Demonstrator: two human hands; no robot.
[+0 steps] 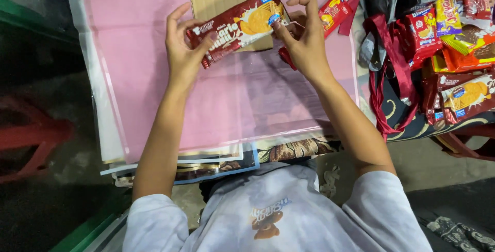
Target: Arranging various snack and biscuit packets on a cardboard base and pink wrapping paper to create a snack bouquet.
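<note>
We've got the long dark-red foil biscuit packet with the round biscuit picture up in the air between both hands, hovering over the brown cardboard rectangle at the far end of the pink sheet under clear plastic film. Our left hand is clamped on the packet's left end, thumb in front, fingers curled behind. Our right hand is pinching the right end with thumb and forefinger, the other fingers fanned loose.

What could go sideways, as we see it: that right-hand grip is just a fingertip pinch on slick foil, so the end could slip out and the packet swing down. Squeezing harder with the left could crack the biscuits inside. The clear film looks slippery too, so anything dropped on it may skid off the cardboard.

Counts: one packet in hand, one cardboard piece, one small red snack sachet just beside our right hand, one dark-red ribbon trailing down the right. The heap of mixed red and yellow snack packets is at least seven, though they overlap so we can't tell exactly.
</note>
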